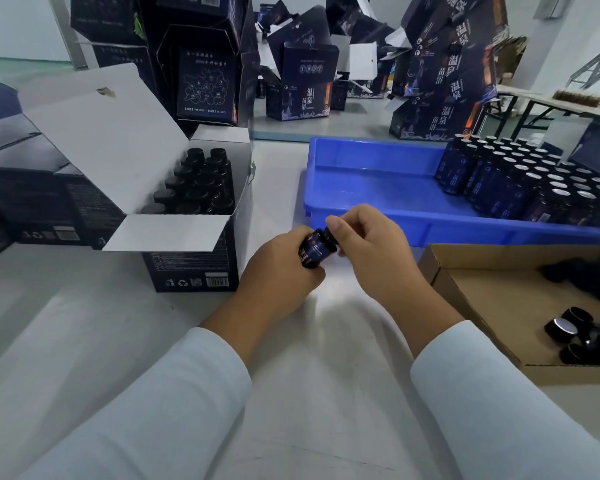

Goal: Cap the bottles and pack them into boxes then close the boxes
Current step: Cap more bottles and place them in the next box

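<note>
Left hand grip wrapped round tilted bottle, right hand fingers pinching its cap

Head camera, wide-angle, looks forward-down, close over white table.

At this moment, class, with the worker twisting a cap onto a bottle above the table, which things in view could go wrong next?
1. The small dark glass bottle is held tilted while the right hand pinches its black cap; the cap might thread crooked.
2. The left hand holds it over the bare white table, so a slip could drop it.
3. The open dark cardboard box looks nearly full; squeezing in another could jam.
</note>
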